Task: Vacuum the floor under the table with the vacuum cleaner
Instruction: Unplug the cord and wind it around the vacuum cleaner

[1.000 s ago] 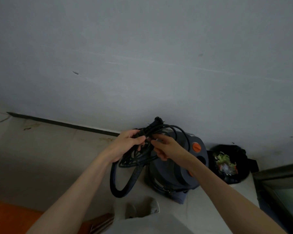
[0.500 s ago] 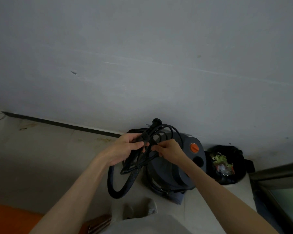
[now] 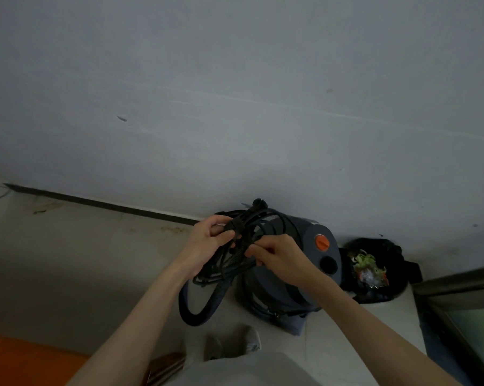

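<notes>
A grey drum vacuum cleaner [image 3: 305, 277] with an orange knob [image 3: 322, 242] stands on the floor against the wall. Above it I hold a coiled black power cord [image 3: 235, 263] bound by a strap. My left hand [image 3: 207, 243] grips the bundle at the strap, thumb over it. My right hand [image 3: 280, 254] pinches the cord or strap on the bundle's right side. The thick black hose [image 3: 204, 305] hangs in a loop below my hands. The cord's plug end [image 3: 259, 203] sticks up above the bundle.
A black bin bag [image 3: 374, 268] holding rubbish sits right of the vacuum by the wall. A glass-fronted frame [image 3: 463, 316] stands at the far right. An orange surface [image 3: 18, 360] lies at the bottom left. My shoe [image 3: 249, 339] is on the pale floor.
Both hands have stayed on the cord bundle, fingers shifting slightly at the strap. The view has drifted a little, and the bundle has dropped slightly.
</notes>
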